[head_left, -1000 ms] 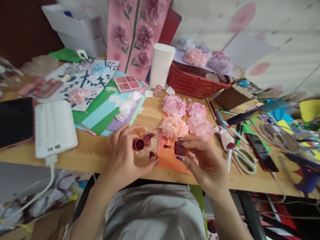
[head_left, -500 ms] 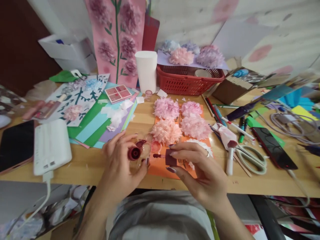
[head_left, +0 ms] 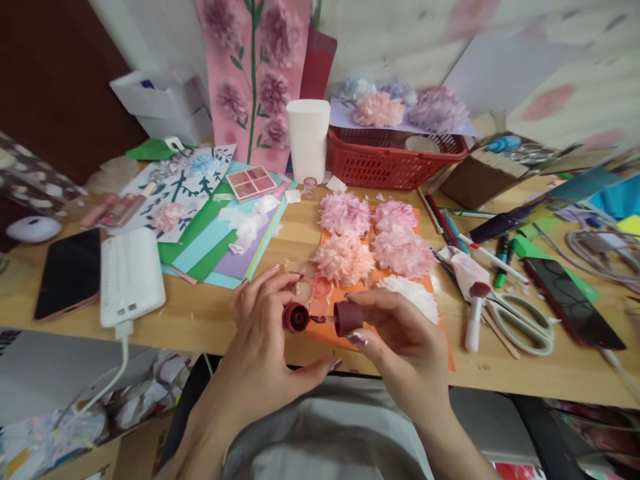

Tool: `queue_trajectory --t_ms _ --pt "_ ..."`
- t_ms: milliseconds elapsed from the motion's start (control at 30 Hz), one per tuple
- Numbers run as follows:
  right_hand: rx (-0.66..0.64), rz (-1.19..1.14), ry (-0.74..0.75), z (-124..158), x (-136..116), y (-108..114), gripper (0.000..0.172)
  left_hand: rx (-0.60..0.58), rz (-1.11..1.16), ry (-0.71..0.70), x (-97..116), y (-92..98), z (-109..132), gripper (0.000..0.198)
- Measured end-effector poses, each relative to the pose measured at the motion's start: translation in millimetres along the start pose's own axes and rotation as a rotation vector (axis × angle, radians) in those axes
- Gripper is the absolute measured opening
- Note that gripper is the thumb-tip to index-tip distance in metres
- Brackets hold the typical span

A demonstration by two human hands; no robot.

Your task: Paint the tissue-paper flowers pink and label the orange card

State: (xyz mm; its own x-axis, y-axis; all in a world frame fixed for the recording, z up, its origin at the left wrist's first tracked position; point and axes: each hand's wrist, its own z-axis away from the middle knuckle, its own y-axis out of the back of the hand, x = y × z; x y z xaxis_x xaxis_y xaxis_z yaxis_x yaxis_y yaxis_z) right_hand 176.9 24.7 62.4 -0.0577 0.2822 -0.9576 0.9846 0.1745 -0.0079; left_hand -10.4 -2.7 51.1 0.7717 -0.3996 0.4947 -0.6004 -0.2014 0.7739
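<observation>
My left hand (head_left: 263,333) is closed around a dark red lip gloss tube (head_left: 296,318), its open mouth turned towards me; the thumb sticks out apart. Between the fingers of my right hand (head_left: 407,337) is the tube's dark red cap (head_left: 349,318), with its applicator wand (head_left: 323,320) pointing left. The wand's tip is right beside the tube's mouth; whether it touches I cannot tell. Just beyond lies a clear plastic palette (head_left: 320,288) with round wells. Pink and peach paper flowers (head_left: 345,259) and a white flower (head_left: 410,297) rest on an orange sheet (head_left: 445,343).
On the right lie scissors (head_left: 525,327), a makeup brush (head_left: 475,320) and a phone (head_left: 575,300). A white power bank (head_left: 133,277) and coloured papers (head_left: 200,250) are on the left. At the back stand a white container (head_left: 308,140) and a red basket (head_left: 390,160).
The wand and the tube's mouth have come closer together. My left thumb has moved away from the other fingers. The whole view has shifted, so things appear farther right.
</observation>
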Motion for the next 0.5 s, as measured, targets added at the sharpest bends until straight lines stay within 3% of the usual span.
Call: queue_trajectory --t_ms 100,233,500 --pt "0.053 -0.117 -0.127 -0.4 -2.3 -3.5 0.013 -0.002 0.011 0.014 2.2 0.3 0.9 0.061" --pt "0.085 -0.129 -0.186 -0.8 -6.1 -6.3 0.018 0.003 -0.003 0.004 5.8 1.8 2.5 0.063" --pt "0.051 0.083 -0.087 0.6 -10.1 -7.7 0.016 0.030 -0.104 -0.024 8.3 3.4 3.2 0.060"
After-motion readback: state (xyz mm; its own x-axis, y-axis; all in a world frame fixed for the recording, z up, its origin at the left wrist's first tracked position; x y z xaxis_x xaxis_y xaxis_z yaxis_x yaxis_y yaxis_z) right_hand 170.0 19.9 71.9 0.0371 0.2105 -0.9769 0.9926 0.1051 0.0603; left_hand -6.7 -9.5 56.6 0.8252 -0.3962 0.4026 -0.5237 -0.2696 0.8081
